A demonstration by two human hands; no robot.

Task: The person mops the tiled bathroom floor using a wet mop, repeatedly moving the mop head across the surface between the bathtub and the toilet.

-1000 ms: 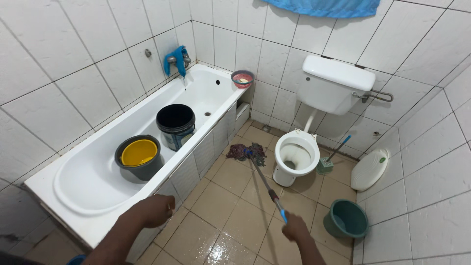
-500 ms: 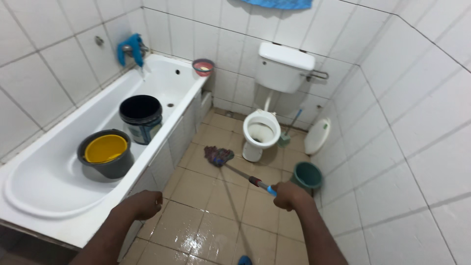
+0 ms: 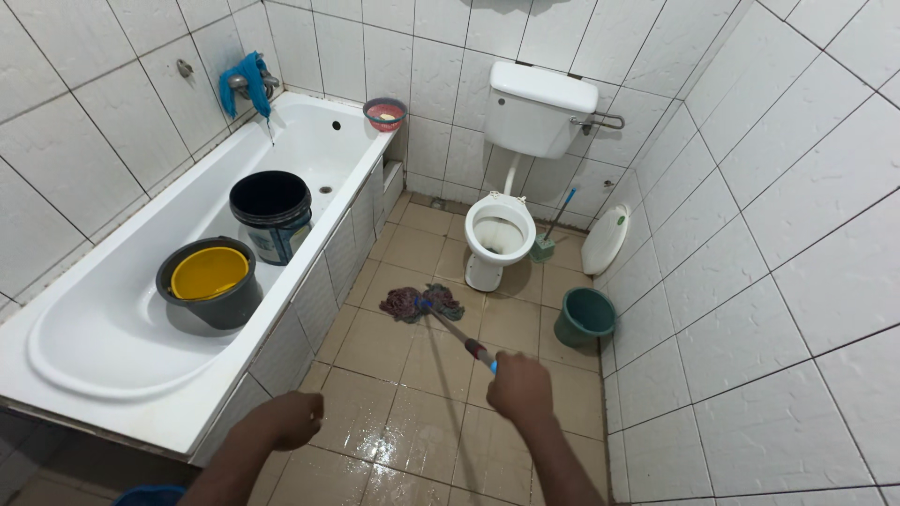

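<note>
Head view: wet tan floor tiles (image 3: 422,426), white-tiled bathroom walls (image 3: 797,234)

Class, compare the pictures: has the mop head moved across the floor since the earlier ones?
Yes. The mop head has slid away from the bathtub side panel toward mid-floor, now lying in front of the toilet.

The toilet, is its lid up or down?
Neither: the toilet bowl is open, no lid or seat on it. A white seat-like piece leans on the wall.

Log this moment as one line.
right hand grips mop | mop head on wet floor by toilet | left hand free
</note>
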